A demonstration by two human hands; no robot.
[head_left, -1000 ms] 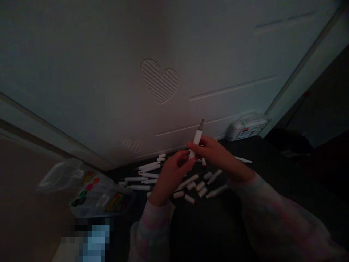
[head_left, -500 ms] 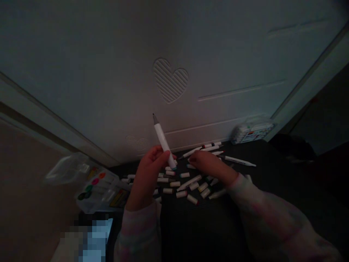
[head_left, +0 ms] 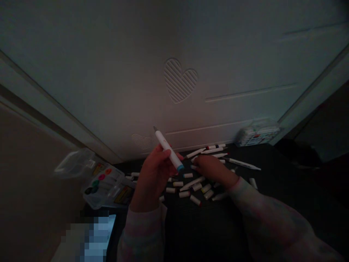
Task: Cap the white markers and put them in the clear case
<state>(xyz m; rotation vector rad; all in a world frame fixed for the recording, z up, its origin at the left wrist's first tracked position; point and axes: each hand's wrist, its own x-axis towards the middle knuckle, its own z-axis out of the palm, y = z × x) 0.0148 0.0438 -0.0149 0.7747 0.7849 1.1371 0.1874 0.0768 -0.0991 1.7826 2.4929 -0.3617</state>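
My left hand [head_left: 155, 171] is closed round an uncapped white marker [head_left: 168, 149]. The marker is tilted, its grey tip pointing up and away to the left and its blue end low on the right. Among the loose pens, my right hand [head_left: 211, 168] reaches down with its fingers drawn together. Small white pieces show at its fingertips, but I cannot make out what they grip. Several white marker caps [head_left: 195, 200] with coloured ends lie scattered below the hands. Other uncapped white markers [head_left: 242, 163] lie behind and to the right.
A clear plastic case [head_left: 100, 187] with its lid up holds several markers at the left. Another clear case [head_left: 257, 133] full of markers stands at the back right. A white panel [head_left: 109, 80] with embossed hearts rises behind the dark tabletop [head_left: 201, 233]. A lit screen [head_left: 99, 236] is at lower left.
The view has shifted slightly left. My left hand has lowered and tilted the marker further over, bringing its blue end more into sight. My right hand stays low among the caps.
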